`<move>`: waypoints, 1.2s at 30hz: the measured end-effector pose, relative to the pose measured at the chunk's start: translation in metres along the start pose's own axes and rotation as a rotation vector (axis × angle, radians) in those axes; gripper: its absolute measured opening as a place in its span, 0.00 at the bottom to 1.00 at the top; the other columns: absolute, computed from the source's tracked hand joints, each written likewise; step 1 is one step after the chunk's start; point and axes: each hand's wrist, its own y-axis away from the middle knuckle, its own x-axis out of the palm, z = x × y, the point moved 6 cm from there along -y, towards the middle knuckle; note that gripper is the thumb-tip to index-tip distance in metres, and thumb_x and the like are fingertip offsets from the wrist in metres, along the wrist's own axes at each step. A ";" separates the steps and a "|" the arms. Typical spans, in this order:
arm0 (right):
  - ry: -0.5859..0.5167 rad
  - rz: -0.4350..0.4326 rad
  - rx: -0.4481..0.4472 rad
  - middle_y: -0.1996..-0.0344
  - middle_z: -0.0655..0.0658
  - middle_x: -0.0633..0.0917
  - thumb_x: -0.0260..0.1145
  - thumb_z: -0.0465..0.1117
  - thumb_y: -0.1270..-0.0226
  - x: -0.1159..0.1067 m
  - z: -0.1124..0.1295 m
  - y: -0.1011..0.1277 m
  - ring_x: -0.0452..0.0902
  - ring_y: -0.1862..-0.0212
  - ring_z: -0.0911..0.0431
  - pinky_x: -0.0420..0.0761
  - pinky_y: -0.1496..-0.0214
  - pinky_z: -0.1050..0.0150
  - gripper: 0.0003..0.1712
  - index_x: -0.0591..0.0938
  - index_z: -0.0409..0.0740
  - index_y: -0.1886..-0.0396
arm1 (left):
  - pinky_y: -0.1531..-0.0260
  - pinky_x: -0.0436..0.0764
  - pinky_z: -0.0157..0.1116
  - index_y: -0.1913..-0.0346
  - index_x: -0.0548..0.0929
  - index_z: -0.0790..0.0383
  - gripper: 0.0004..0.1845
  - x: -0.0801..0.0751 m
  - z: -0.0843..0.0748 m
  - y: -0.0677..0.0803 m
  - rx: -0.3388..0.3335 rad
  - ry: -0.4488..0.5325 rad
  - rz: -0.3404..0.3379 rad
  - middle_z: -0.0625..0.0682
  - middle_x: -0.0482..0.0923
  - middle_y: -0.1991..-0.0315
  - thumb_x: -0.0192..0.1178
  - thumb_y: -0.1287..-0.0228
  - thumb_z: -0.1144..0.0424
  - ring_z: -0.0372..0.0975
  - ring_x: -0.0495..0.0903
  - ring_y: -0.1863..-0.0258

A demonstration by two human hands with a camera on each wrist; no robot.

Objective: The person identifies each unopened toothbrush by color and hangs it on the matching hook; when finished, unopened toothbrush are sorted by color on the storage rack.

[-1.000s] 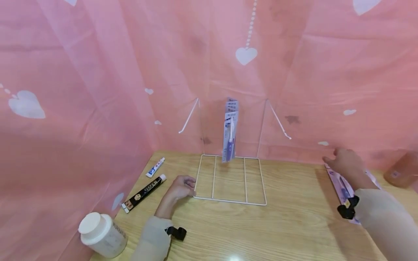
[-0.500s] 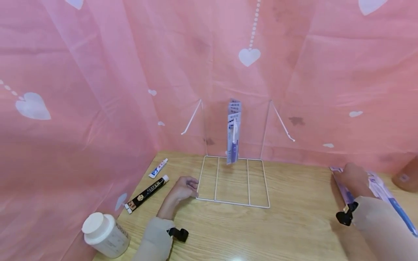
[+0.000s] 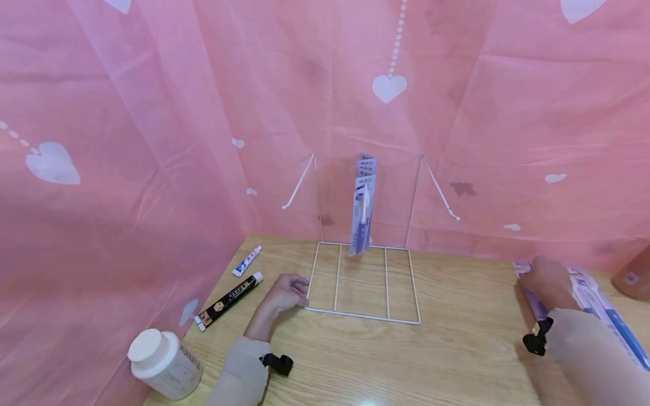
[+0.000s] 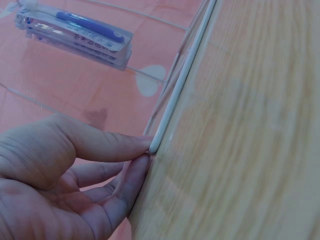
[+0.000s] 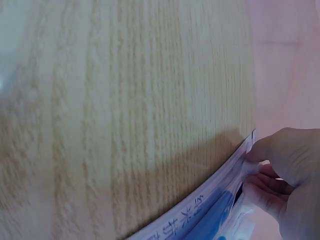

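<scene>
A white wire rack (image 3: 361, 282) stands on the wooden table (image 3: 457, 349), and several packaged toothbrushes (image 3: 361, 211) hang from its middle hook. My left hand (image 3: 284, 293) rests at the rack's front left corner, thumb and fingertips (image 4: 132, 150) pinching the wire base (image 4: 175, 100). At the right, my right hand (image 3: 550, 279) pinches the top end of a packaged toothbrush (image 3: 601, 316) lying on the table; the wrist view shows its fingers (image 5: 272, 172) gripping the pack's edge (image 5: 220, 205). The hanging toothbrush packs (image 4: 75, 35) show behind the left hand.
A black tube (image 3: 228, 301) and a small white tube (image 3: 247, 261) lie left of the rack. A white-lidded jar (image 3: 162, 366) stands at the front left corner. A brownish container (image 3: 632, 273) sits at the far right. Pink heart-patterned cloth (image 3: 152, 141) walls the table.
My right hand has come back from the cloth wall onto the toothbrush pack and taken hold of its top end. The left hand has stayed at the rack corner.
</scene>
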 end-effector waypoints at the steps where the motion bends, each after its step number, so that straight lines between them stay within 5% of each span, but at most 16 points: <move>1: 0.002 0.011 -0.001 0.83 0.42 0.74 0.61 0.38 0.46 0.001 0.000 0.000 0.69 0.79 0.47 0.68 0.82 0.58 0.13 0.70 0.40 0.85 | 0.64 0.82 0.34 0.51 0.80 0.77 0.27 0.000 0.000 0.000 0.001 -0.002 -0.001 0.57 0.77 0.66 0.69 0.62 0.86 0.42 0.79 0.69; 10: 0.018 -0.015 -0.078 0.86 0.46 0.70 0.59 0.37 0.44 -0.003 0.021 -0.002 0.67 0.83 0.51 0.65 0.83 0.61 0.14 0.67 0.43 0.85 | 0.62 0.83 0.36 0.49 0.80 0.76 0.28 0.000 0.000 0.000 -0.020 -0.020 0.002 0.58 0.77 0.64 0.70 0.60 0.84 0.43 0.80 0.66; 17: 0.029 -0.175 -0.224 0.90 0.51 0.64 0.56 0.35 0.45 -0.028 0.057 0.001 0.61 0.84 0.53 0.60 0.82 0.60 0.18 0.62 0.48 0.90 | 0.61 0.83 0.37 0.48 0.80 0.75 0.28 0.000 0.002 0.000 -0.031 -0.025 0.000 0.58 0.78 0.63 0.70 0.60 0.84 0.44 0.79 0.66; 26: 0.031 -0.457 -0.422 0.89 0.52 0.60 0.59 0.32 0.45 -0.055 0.120 0.035 0.55 0.84 0.56 0.55 0.82 0.61 0.22 0.60 0.49 0.90 | 0.62 0.82 0.37 0.50 0.80 0.75 0.28 0.001 0.000 0.002 -0.028 -0.027 -0.012 0.57 0.77 0.64 0.70 0.61 0.84 0.43 0.79 0.67; 36: 0.009 -0.588 -0.505 0.84 0.47 0.69 0.64 0.32 0.41 -0.068 0.178 0.080 0.61 0.82 0.57 0.61 0.83 0.63 0.13 0.73 0.40 0.84 | 0.62 0.83 0.36 0.49 0.79 0.77 0.28 0.001 -0.001 0.003 -0.016 -0.011 0.004 0.58 0.77 0.64 0.70 0.61 0.84 0.44 0.79 0.67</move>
